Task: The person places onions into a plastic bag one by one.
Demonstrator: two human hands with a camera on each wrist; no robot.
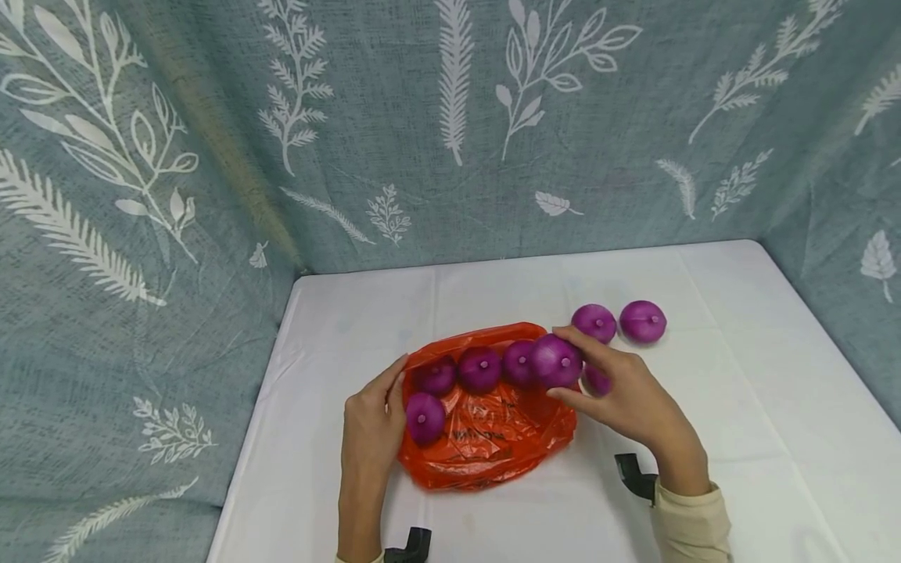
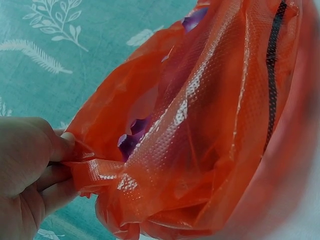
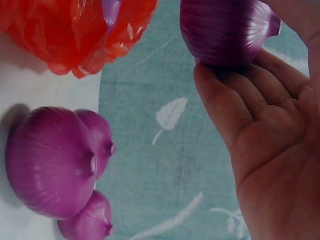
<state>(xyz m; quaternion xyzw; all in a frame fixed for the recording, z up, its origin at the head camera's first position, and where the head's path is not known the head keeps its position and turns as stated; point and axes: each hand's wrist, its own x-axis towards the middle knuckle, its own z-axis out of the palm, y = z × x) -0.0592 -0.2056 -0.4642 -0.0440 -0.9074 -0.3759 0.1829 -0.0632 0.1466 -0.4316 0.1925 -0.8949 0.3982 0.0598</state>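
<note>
1. With the left hand (image 1: 373, 418), pinches the left rim of the red plastic bag (image 1: 486, 465) between thumb and fingers.
2. With the right hand (image 1: 626, 391), grips the raised onion (image 1: 555, 360) between thumb and fingertips, overlapping the bag's right rim in the head view; in the right wrist view, shows a gap between this onion and the plastic.
3. Holds both hands well apart, at opposite sides of the bag.
4. Contains, within the bag's wide mouth, four bagged onions (image 1: 480, 370): three in a row along the far side, one just beside the left hand.
5. Shows three loose onions (image 1: 643, 321) on the white-covered bench (image 1: 746, 367): two near each other toward the far edge, a third partly hidden behind the right hand.
6. Has a broad stretch of bench from the loose onions to the slanting right edge, and a narrower strip between left hand and left edge.
7. Along the far edge, meets a leaf-patterned curtain (image 1: 415, 141), well beyond the bag.
</note>
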